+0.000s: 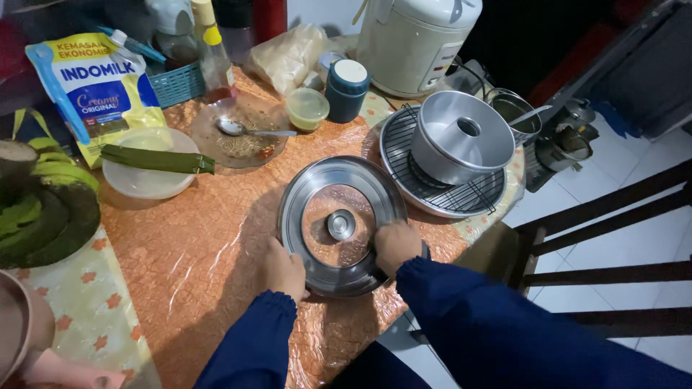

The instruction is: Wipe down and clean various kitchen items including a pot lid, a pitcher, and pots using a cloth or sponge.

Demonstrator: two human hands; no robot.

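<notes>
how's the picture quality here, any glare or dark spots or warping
Head view: sharp focus; glare streaks on the plastic table cover and the glass lid under both hands, left hand, right hand; upper right background dark; wide-angle warping bends the chair at the edges.

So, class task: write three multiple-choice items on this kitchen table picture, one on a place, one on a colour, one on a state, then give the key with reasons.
1. Where does the ring-shaped cake tin stand?
A. on the round wire rack
B. on the floor
C. inside the rice cooker

2. What colour are the person's sleeves?
A. white
B. dark blue
C. yellow

3. How is the glass pot lid held?
A. lifted overhead
B. by one hand only
C. flat on the table, a hand at each side

Key:
1 A, the tin sits on the rack's grid.
2 B, both sleeves are dark blue.
3 C, the left hand and right hand grip the rim while the lid lies flat on the cloth.
</notes>
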